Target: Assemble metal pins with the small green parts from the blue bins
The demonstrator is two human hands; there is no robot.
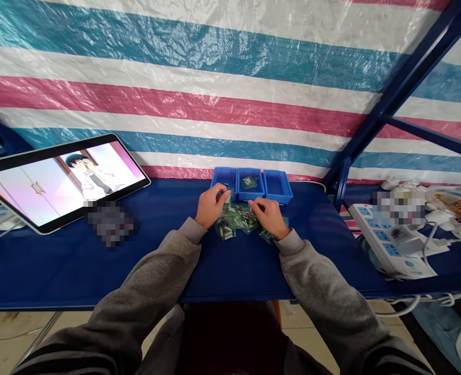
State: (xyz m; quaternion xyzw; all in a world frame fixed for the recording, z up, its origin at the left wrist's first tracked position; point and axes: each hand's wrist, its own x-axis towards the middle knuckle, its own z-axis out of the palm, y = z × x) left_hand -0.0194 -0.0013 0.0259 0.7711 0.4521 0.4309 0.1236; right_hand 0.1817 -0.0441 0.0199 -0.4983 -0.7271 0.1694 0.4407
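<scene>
Small see-through greenish bags [236,221] with short silvery metal pieces in them lie in a pile on the blue table [230,265]. Over the pile's left side, my left hand [210,207] pinches the edge of a small greenish bag [229,199] between thumb and fingers. My right hand [269,215] is closed in a pinch above the pile's right side, with a tiny pale, thin piece at its fingertips, too small to name. Behind the hands stand three blue bins in a row: the left bin [218,176], the middle bin [250,171] holding a greenish bag, and the right bin [278,195].
A tablet [98,177] showing a cartoon leans at the left, with a blurred-out item [111,221] in front. To the right are a white power strip [384,239] with plugs and cables, and a bag of brown food [457,205]. Blue metal posts [365,138] and striped sheeting [230,112] stand behind.
</scene>
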